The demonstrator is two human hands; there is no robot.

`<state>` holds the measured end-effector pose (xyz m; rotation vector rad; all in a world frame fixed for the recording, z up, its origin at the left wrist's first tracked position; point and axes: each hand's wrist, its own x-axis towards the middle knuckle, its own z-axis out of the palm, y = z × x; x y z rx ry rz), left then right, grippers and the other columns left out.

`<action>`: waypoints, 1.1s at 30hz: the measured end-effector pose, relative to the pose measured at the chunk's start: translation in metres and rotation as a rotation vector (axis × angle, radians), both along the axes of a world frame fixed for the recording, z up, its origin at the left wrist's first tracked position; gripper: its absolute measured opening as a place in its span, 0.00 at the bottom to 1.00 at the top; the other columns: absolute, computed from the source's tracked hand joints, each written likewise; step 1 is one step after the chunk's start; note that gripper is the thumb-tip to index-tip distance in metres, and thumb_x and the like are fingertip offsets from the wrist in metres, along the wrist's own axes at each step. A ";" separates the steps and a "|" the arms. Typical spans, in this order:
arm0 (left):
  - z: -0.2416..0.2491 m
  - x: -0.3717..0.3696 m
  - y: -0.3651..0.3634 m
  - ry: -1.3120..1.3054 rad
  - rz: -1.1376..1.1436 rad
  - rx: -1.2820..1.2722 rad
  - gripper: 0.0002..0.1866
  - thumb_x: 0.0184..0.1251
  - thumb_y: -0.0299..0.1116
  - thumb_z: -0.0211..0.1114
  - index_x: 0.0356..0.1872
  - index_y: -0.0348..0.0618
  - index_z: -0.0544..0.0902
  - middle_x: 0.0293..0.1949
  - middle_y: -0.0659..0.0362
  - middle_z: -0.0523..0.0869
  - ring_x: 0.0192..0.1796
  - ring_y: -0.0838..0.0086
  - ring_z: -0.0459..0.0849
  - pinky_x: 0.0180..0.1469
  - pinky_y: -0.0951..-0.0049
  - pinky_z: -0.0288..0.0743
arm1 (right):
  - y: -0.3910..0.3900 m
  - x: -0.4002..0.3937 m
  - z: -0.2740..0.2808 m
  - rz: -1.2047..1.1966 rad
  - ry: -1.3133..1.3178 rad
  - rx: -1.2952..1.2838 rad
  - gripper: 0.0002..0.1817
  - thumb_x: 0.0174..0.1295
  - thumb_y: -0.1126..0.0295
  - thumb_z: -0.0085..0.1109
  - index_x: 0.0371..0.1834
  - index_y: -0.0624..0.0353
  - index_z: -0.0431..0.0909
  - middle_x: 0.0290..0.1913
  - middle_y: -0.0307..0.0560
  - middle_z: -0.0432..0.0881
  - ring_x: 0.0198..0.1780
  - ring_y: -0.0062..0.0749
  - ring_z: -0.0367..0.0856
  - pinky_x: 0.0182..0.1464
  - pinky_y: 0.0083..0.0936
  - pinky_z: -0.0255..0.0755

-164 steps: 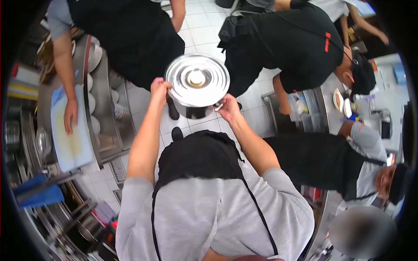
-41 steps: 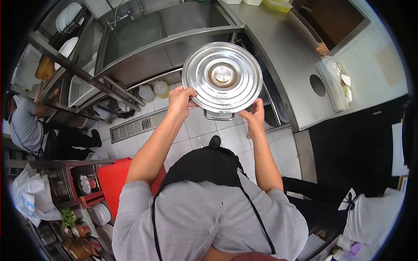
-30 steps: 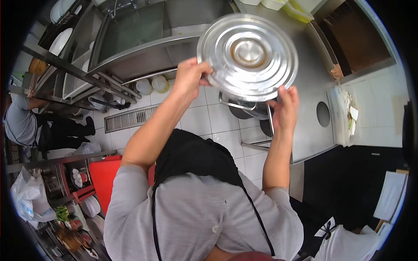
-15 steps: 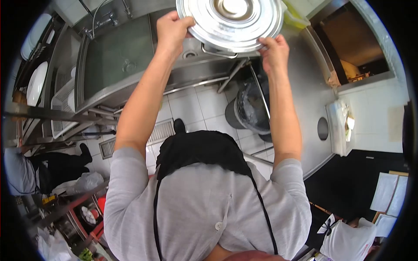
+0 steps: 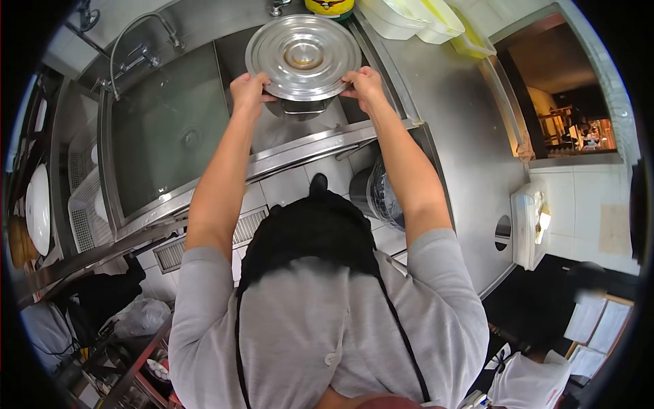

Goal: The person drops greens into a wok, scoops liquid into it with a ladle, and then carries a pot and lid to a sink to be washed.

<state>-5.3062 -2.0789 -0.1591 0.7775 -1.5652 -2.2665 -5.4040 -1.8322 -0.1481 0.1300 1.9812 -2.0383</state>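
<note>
A large steel pot with a ridged round lid (image 5: 303, 56) is held over the right basin of a steel double sink (image 5: 170, 129). My left hand (image 5: 249, 91) grips the pot's left side under the lid rim. My right hand (image 5: 363, 84) grips its right side. A pot handle (image 5: 304, 108) shows below the lid, facing me. Both arms are stretched forward over the sink's front edge.
A faucet (image 5: 139, 27) arches over the left basin. White and yellow tubs (image 5: 422, 17) sit on the steel counter (image 5: 463, 129) to the right. A lined bin (image 5: 375, 198) stands under the counter. Plates (image 5: 37, 208) are racked far left. A floor drain grate (image 5: 238, 228) lies below.
I carried the pot through a kitchen past other people, turned to the sink, and have now lowered it from in front of me down over the right basin.
</note>
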 end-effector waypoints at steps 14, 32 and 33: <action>-0.145 -0.041 -0.002 -0.420 0.009 -0.126 0.07 0.50 0.23 0.64 0.31 0.33 0.78 0.27 0.55 0.81 0.26 0.69 0.82 0.23 0.67 0.84 | -0.015 -0.071 -0.135 0.358 -0.423 0.663 0.08 0.48 0.74 0.68 0.28 0.67 0.82 0.29 0.54 0.85 0.26 0.36 0.85 0.28 0.34 0.83; -0.172 -0.062 -0.003 -0.521 0.070 0.552 0.30 0.61 0.46 0.60 0.62 0.40 0.70 0.61 0.47 0.71 0.58 0.52 0.73 0.57 0.47 0.71 | -0.040 -0.036 -0.059 -0.311 -0.181 0.580 0.20 0.51 0.77 0.57 0.49 0.61 0.66 0.46 0.66 0.81 0.48 0.59 0.83 0.41 0.46 0.80; -0.177 -0.061 -0.004 -0.517 0.097 0.602 0.31 0.62 0.46 0.60 0.64 0.41 0.69 0.63 0.47 0.69 0.60 0.51 0.71 0.58 0.46 0.69 | -0.040 -0.035 -0.057 -0.327 -0.151 0.625 0.20 0.52 0.76 0.58 0.49 0.60 0.67 0.47 0.65 0.81 0.50 0.59 0.82 0.45 0.46 0.78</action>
